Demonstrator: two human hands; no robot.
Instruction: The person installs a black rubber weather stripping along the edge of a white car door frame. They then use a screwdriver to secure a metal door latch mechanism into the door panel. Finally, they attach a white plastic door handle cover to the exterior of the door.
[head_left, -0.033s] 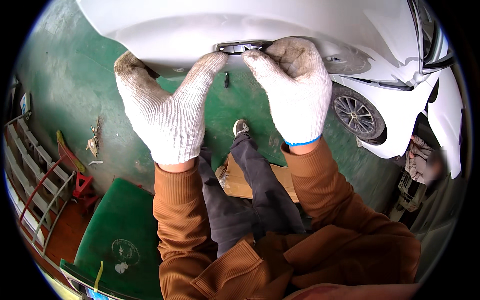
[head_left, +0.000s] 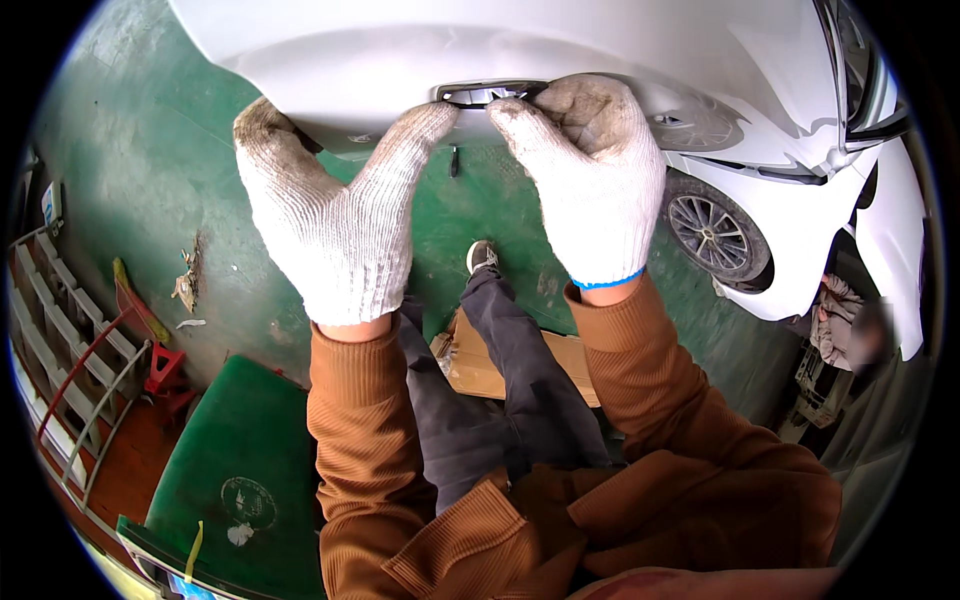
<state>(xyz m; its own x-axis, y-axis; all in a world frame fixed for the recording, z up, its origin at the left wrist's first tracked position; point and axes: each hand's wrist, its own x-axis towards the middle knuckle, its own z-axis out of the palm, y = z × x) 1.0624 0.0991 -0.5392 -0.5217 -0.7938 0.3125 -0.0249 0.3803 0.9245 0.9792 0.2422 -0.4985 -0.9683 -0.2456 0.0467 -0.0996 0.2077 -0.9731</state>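
Note:
A glossy white car body panel (head_left: 390,50) spans the top of the view. Low on it sits a narrow black-rimmed slot with a shiny insert (head_left: 475,96). Both my hands wear knitted white gloves with dirty fingertips. My left hand (head_left: 345,215) grips the panel's lower edge, its thumb stretched toward the slot's left end and its fingers curled at the edge, partly hidden. At the slot's right end, my right hand (head_left: 600,180) is closed, thumb against the lower rim and fingers bent round the dark end of the insert. Its exact hold there is partly hidden.
A small dark tool (head_left: 454,162) lies on the green floor (head_left: 130,150). Flattened cardboard (head_left: 475,365) is behind my feet. Right is a white car's wheel (head_left: 715,228), with another person (head_left: 845,325) beyond. Left are a metal rack (head_left: 75,370) and a green padded surface (head_left: 235,450).
My left hand has shifted very slightly to the right along the panel's edge. The right hand keeps its place at the slot.

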